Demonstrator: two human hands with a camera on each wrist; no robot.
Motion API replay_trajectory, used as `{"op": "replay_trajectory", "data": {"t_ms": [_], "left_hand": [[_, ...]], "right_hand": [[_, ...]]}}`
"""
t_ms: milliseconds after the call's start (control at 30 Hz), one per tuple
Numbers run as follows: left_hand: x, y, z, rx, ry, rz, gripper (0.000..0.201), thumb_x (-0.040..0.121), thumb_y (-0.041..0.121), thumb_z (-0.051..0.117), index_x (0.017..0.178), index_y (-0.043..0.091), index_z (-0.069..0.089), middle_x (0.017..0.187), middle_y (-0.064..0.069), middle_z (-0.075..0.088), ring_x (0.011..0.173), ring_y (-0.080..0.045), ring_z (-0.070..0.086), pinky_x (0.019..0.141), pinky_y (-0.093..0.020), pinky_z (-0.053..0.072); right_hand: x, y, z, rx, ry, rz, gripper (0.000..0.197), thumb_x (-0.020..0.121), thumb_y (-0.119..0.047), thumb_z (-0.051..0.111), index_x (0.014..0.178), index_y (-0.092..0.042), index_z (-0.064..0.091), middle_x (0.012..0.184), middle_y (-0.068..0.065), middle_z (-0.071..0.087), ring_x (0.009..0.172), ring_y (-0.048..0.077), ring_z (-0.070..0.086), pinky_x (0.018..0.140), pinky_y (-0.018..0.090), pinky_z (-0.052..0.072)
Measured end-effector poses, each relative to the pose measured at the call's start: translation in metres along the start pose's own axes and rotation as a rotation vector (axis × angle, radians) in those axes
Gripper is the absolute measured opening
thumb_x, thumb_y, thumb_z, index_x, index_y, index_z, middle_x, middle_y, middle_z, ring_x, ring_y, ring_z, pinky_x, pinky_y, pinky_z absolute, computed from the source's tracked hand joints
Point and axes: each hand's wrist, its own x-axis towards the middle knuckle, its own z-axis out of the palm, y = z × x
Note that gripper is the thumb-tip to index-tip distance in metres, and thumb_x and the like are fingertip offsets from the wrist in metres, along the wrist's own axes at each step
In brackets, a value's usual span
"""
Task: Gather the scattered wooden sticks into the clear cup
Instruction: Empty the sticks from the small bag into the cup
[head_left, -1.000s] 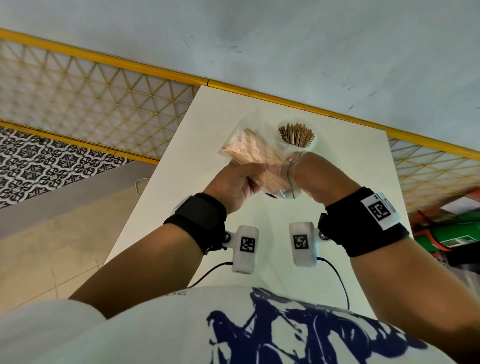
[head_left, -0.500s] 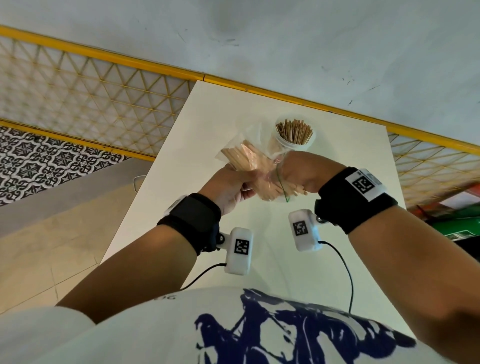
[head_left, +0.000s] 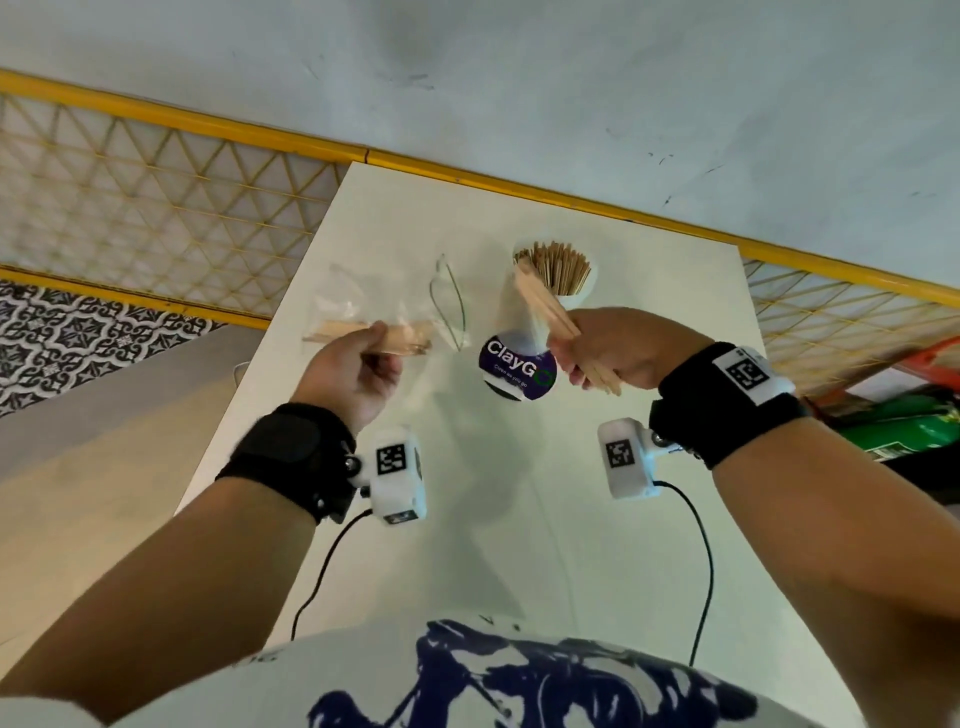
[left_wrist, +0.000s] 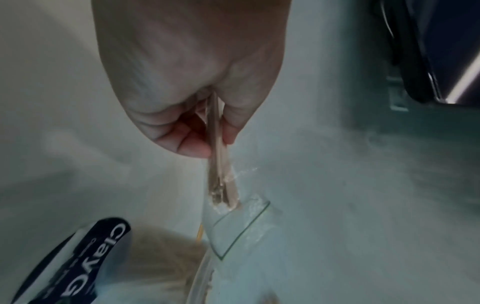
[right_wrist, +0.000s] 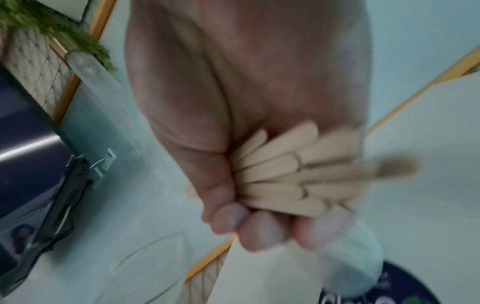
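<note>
A tall clear cup (head_left: 582, 299) with a dark "ClayGo" label stands mid-table, packed with upright wooden sticks (head_left: 558, 267). My right hand (head_left: 576, 358) grips a fanned bundle of wooden sticks (head_left: 545, 312) just right of the cup, their far ends slanting up toward its rim. In the right wrist view the bundle (right_wrist: 285, 174) spreads out of my curled fingers (right_wrist: 259, 226). My left hand (head_left: 384, 343) is left of the cup and pinches a clear plastic bag (head_left: 337, 312) with a few sticks (head_left: 405, 335) inside. The left wrist view shows those sticks (left_wrist: 221, 174) and the bag's open flap (left_wrist: 241, 232).
The white table (head_left: 519, 545) runs up to a yellow rail (head_left: 571, 197) and a pale wall. Its left edge drops to a tiled floor. A green object (head_left: 909, 431) lies past the right edge. Two black cables (head_left: 322, 571) hang from the wrist cameras.
Both hands were together at the bag in front of the cup. They have now parted: the right hand drew a bundle of sticks out to the right, and the left carried the bag left.
</note>
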Motion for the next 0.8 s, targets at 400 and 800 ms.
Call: {"op": "replay_trajectory", "data": {"t_ms": [400, 800], "left_hand": [[0.017, -0.003, -0.029, 0.059, 0.077, -0.009, 0.012, 0.089, 0.009, 0.059, 0.080, 0.017, 0.057, 0.075, 0.002, 0.062, 0.054, -0.006, 0.059, 0.047, -0.016, 0.047], [0.031, -0.010, -0.012, 0.033, 0.041, -0.044, 0.012, 0.087, 0.006, 0.061, 0.083, 0.017, 0.058, 0.083, 0.000, 0.063, 0.068, -0.009, 0.059, 0.052, -0.017, 0.051]], "right_hand": [[0.092, -0.014, -0.051, 0.452, 0.730, -0.342, 0.024, 0.076, -0.001, 0.067, 0.083, -0.021, 0.055, 0.073, -0.005, 0.060, 0.071, 0.013, 0.060, 0.072, 0.028, 0.049], [0.070, -0.014, -0.039, 0.254, 1.009, -0.384, 0.016, 0.089, -0.019, 0.050, 0.080, -0.027, 0.061, 0.078, -0.014, 0.065, 0.077, 0.002, 0.060, 0.075, 0.018, 0.046]]}}
